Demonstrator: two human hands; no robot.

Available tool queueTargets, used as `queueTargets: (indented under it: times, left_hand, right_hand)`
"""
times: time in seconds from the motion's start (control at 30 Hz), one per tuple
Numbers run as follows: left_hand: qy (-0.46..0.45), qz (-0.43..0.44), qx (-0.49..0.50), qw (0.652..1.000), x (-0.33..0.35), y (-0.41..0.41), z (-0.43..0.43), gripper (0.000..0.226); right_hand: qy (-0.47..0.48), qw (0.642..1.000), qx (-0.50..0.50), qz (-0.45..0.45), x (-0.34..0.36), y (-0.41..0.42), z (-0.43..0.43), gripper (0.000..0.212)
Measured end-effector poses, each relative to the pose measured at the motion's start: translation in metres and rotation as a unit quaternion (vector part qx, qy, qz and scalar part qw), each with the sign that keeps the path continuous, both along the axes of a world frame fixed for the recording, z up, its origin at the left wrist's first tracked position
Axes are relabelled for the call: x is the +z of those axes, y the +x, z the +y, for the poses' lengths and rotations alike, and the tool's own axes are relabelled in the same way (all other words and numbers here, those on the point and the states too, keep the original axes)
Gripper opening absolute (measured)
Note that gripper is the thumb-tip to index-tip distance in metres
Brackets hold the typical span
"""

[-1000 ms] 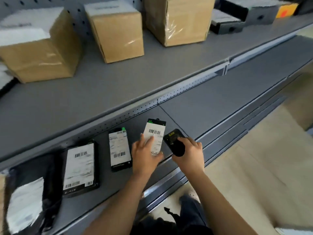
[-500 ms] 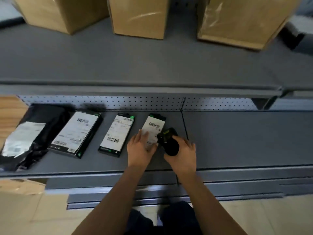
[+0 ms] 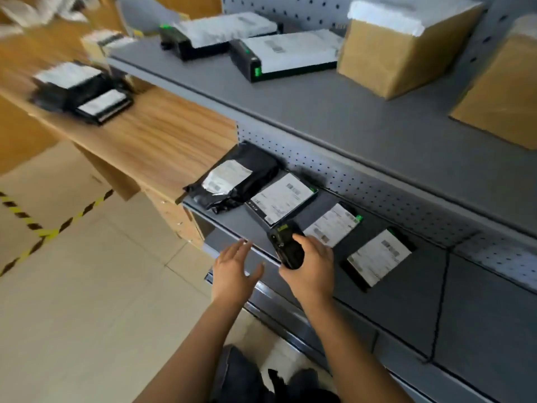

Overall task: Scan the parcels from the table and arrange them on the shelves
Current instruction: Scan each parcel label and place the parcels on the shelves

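- Nearest the viewer, two bare forearms reach out from the bottom of the picture towards a grey metal shelving unit.
- The left hand [image 3: 236,270] is empty, its fingers straight and spread wide. It hovers over the front edge of the lower shelf [image 3: 479,315] and touches nothing.
- The right hand [image 3: 312,270] grips a black handheld scanner [image 3: 286,247], fingers curled around its body. The scanner's head points towards the back of the shelf.
- Four parcels lie flat in a row on the lower shelf, each with a white barcode label facing up.
- From the left they are a crumpled black mailer bag [image 3: 236,184], a wide flat parcel [image 3: 282,197], a middle flat parcel [image 3: 334,225] and a right flat parcel [image 3: 377,257].
- The scanner is held just in front of the wide flat parcel and the middle flat parcel.
- To the left, a wooden table [image 3: 151,135] butts against the shelving. It holds a blurred stack of dark parcels [image 3: 69,82], with a small labelled parcel [image 3: 101,106] just beside the stack.
- Higher and further back, the upper shelf [image 3: 319,112] holds a front black box [image 3: 290,53] and a rear black box [image 3: 215,33], both with white labels.
- To their right stand a cardboard box [image 3: 406,48] and a second cardboard box [image 3: 502,91].
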State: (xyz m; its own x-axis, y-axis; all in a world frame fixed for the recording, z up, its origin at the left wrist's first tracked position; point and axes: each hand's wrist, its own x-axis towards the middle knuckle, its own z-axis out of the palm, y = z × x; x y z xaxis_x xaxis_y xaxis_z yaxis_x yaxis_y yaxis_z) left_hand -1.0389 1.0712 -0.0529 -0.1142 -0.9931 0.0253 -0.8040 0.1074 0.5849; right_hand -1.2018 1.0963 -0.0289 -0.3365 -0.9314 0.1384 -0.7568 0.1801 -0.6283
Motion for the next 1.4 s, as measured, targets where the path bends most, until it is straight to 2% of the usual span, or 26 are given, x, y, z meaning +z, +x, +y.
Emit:
queueTargets:
  times: [0.4, 0.63, 0.8, 1.1, 1.2, 1.4]
  left_hand:
    - [-0.011, -0.028, 0.162, 0.986, 0.019, 0.263, -0.057, 0.056]
    - [-0.009, -0.026, 0.253, 0.967, 0.028, 0.353, -0.074, 0.058]
    - [-0.012, -0.017, 0.299, 0.954, 0.031, 0.410, -0.117, 0.060]
    - [-0.041, -0.057, 0.297, 0.952, 0.063, 0.511, -0.269, 0.061]
    - [-0.048, -0.054, 0.307, 0.949, 0.071, 0.527, -0.310, 0.061]
    - [-0.018, -0.040, 0.235, 0.971, 0.061, 0.532, -0.382, 0.062]
  right_hand:
    - [-0.024, 0.987, 0.142, -0.067, 0.005, 0.258, -0.110, 0.063]
    - [-0.013, 0.970, 0.235, -0.052, 0.010, 0.360, -0.154, 0.062]
    - [-0.023, 0.956, 0.290, -0.040, 0.017, 0.424, -0.208, 0.065]
    - [-0.051, 0.952, 0.295, -0.061, 0.031, 0.526, -0.366, 0.063]
    - [-0.058, 0.955, 0.282, -0.076, 0.039, 0.537, -0.403, 0.063]
    - [-0.011, 0.975, 0.213, -0.067, 0.030, 0.535, -0.458, 0.065]
